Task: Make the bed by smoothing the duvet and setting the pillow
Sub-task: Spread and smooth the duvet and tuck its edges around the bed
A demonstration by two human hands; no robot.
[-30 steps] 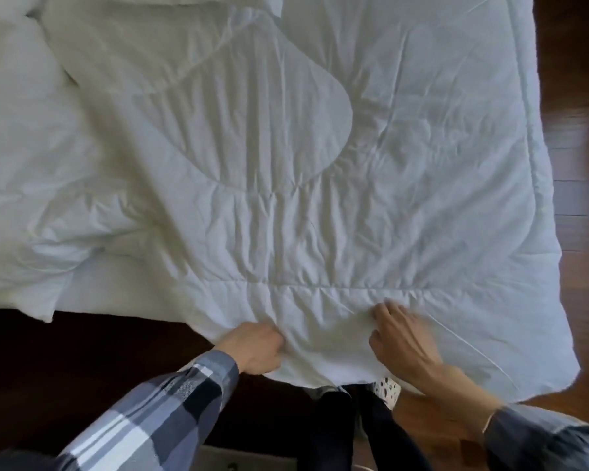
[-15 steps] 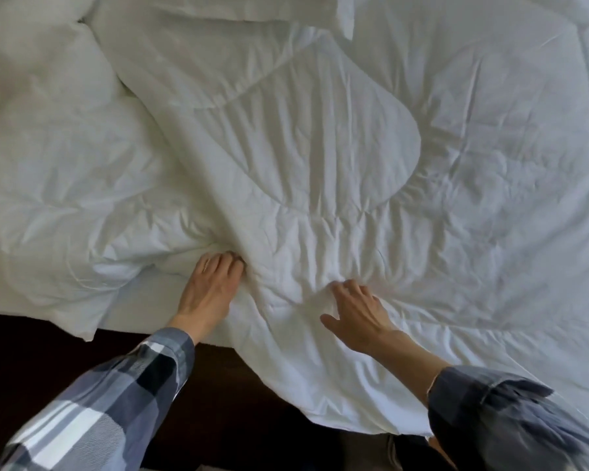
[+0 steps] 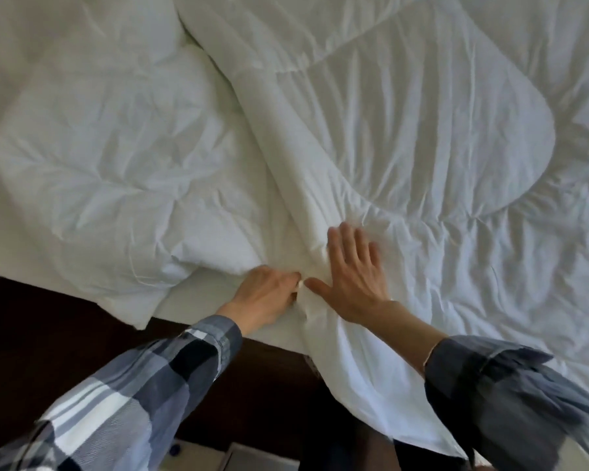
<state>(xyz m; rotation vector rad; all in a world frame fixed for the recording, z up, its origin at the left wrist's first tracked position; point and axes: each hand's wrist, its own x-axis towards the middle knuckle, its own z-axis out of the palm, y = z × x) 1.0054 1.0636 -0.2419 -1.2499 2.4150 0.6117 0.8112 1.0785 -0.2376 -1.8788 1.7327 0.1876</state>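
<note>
Both your hands meet at the near edge of the wrinkled white quilted duvet [image 3: 405,137]: left hand [image 3: 266,297] pinches its fold, right hand [image 3: 354,277] lies flat, fingers spread. No writing shows.

Matt white creased cloth duvet [image 3: 422,147], plaid woven sleeve [image 3: 143,385], possibly cotton

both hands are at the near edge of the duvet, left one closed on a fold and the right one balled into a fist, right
Not quite. The head view shows the right hand lying open, fingers spread flat on the duvet, not in a fist. The rest holds: the left hand is closed on a fold at the near edge.
</note>
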